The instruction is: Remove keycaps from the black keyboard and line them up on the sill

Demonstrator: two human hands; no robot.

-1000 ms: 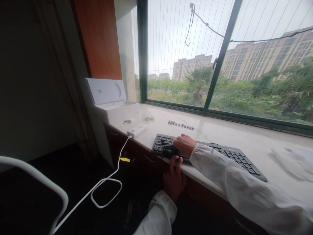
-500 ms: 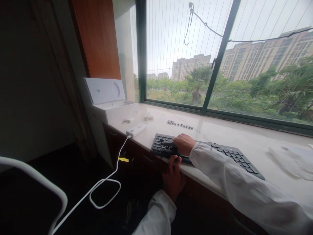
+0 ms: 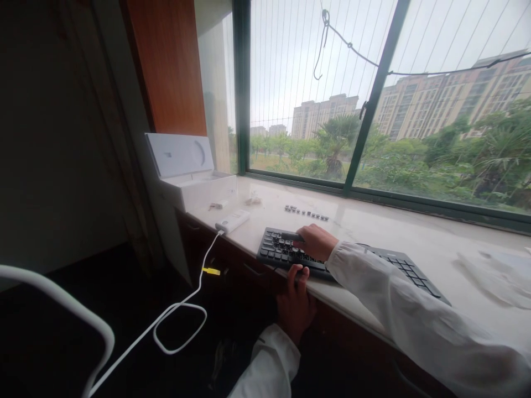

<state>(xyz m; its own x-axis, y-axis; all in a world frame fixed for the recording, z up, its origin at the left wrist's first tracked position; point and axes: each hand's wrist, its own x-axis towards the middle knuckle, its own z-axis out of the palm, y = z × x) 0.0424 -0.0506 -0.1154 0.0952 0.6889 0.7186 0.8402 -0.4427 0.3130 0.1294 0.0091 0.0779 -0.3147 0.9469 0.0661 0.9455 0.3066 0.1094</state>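
A black keyboard (image 3: 274, 246) lies along the front edge of the white counter, with several keycaps off and their sockets bare in its left half. Over that half, my right hand (image 3: 317, 242) is closed on a dark narrow tool (image 3: 292, 236) pointing left; its exact kind is not clear. My left hand (image 3: 296, 301) comes up from below the counter edge, its bent fingers gripping the keyboard's near edge. Behind the keyboard, several loose dark keycaps (image 3: 307, 213) stand in a row. My right sleeve covers the keyboard's middle.
At the left end of the counter (image 3: 352, 224) stands an open white box (image 3: 203, 190). A white power bank (image 3: 233, 221) with a white cable (image 3: 202, 265) lies before it, beside small white items (image 3: 253, 200). Clear plastic wrapping (image 3: 493, 271) lies at the right.
My right hand has moved slightly right, and the dark tool has shifted right and up, uncovering more bare sockets. My left hand stays at the keyboard's near edge.
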